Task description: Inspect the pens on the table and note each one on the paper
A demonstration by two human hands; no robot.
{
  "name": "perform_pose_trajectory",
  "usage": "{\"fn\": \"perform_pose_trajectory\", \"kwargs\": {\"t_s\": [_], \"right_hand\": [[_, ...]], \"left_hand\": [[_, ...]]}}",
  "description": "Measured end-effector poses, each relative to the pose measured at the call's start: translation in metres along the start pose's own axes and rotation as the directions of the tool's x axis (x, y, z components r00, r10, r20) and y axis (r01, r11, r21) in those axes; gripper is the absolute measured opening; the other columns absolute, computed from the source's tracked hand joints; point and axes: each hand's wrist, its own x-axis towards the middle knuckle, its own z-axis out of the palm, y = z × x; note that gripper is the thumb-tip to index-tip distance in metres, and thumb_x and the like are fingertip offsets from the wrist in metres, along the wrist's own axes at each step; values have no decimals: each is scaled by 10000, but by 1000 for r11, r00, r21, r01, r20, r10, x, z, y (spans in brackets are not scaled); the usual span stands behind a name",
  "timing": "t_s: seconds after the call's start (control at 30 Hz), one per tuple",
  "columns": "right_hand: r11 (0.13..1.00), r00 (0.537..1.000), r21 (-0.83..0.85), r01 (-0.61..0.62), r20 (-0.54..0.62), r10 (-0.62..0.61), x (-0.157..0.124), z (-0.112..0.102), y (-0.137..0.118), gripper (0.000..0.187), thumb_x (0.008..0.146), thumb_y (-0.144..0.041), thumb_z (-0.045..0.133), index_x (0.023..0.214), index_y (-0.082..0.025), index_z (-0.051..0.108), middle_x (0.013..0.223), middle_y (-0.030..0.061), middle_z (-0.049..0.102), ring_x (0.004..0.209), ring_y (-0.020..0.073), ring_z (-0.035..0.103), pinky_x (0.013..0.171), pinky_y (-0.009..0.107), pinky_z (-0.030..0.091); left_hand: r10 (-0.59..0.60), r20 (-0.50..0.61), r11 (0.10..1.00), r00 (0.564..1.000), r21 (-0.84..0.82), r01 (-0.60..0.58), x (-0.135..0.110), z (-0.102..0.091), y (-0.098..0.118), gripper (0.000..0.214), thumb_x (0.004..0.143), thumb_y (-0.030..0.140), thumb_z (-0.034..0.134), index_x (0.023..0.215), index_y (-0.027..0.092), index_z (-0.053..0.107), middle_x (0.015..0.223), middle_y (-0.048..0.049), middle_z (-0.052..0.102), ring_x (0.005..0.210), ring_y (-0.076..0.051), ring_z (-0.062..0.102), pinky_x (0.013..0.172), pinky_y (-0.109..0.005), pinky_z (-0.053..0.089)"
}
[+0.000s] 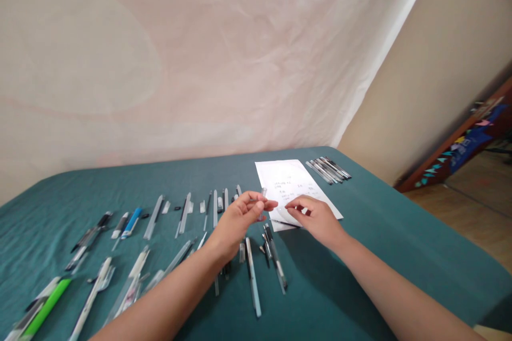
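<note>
My left hand (246, 216) is closed around a short clear tube (264, 192), perhaps a pen barrel, held upright with its top showing above the fingers. Just to its right, my right hand (314, 218) has thumb and fingertips pinched together over the paper; whatever is between them is too small to make out. The two hands are apart. Under them lies a white sheet of paper (280, 170) with handwriting. A thin dark pen refill (287, 223) rests across its near edge. Below my left hand is a pale blue pen (253, 277), with a dark clear pen (275, 256) beside it.
Several black and clear pens (328, 169) lie in a row at the far right. Across the left of the green tablecloth (96, 186) are several pen parts, a blue pen (132, 222) and a bright green pen (47, 306). A pale curtain (200, 64) hangs behind the table.
</note>
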Motion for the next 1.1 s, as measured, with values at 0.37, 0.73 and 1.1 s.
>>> {"fn": "perform_pose_trajectory", "kwargs": {"t_s": [0.37, 0.73, 1.1], "right_hand": [[908, 973, -414, 63, 226, 36, -9, 8, 3, 59, 805, -258, 609, 792, -219, 652, 861, 18, 605, 845, 170, 571, 694, 258, 393], [992, 981, -108, -70, 174, 88, -5, -2, 0, 112, 830, -277, 534, 796, -190, 596, 752, -5, 585, 683, 132, 518, 615, 251, 377], [484, 946, 819, -309, 213, 244, 5, -8, -3, 297, 752, -389, 692, 952, -183, 616, 855, 24, 575, 620, 89, 504, 517, 211, 389]], "left_hand": [[-223, -73, 896, 972, -407, 175, 2, -3, 4, 172, 808, 272, 674, 949, 178, 643, 834, -8, 588, 741, -97, 564, 714, -241, 482], [-283, -69, 919, 956, -303, 251, -1, 2, 2, 213, 819, 294, 665, 987, 175, 608, 986, -54, 651, 729, -109, 620, 670, -232, 490], [-388, 181, 904, 904, -115, 411, -9, 15, -12, 303, 763, 370, 696, 898, 141, 550, 869, -85, 683, 676, -157, 661, 625, -259, 454]]}}
